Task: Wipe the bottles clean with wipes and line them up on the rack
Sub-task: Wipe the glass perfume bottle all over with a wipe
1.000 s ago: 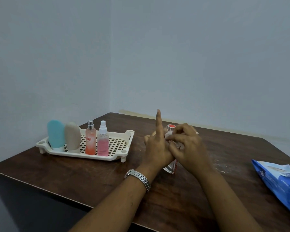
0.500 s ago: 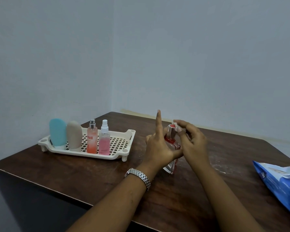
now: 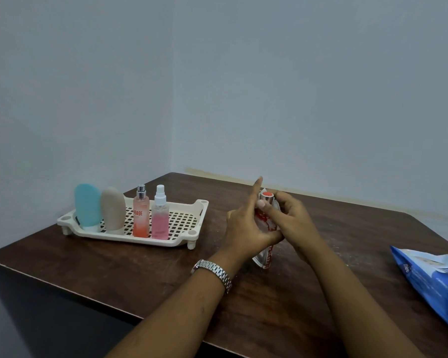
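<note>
Head view: left hand [image 3: 246, 228] grips bottle [image 3: 264, 257], forefinger straight; right hand [image 3: 292, 218] fingers apparently pinch wipe [image 3: 275, 204] round cap [image 3: 267, 194]; advise turning bottle, wiping downward.

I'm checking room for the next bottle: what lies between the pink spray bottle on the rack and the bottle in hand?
Head view: only free grid of the rack, then bare table, up to the left hand gripping the red-capped bottle.

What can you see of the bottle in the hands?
The bottle looks clear, with red print and a red-topped silver cap. It is slightly tilted over the table. The left hand grips its middle; the right hand wraps its neck. Whether its base touches the table is unclear.
</note>
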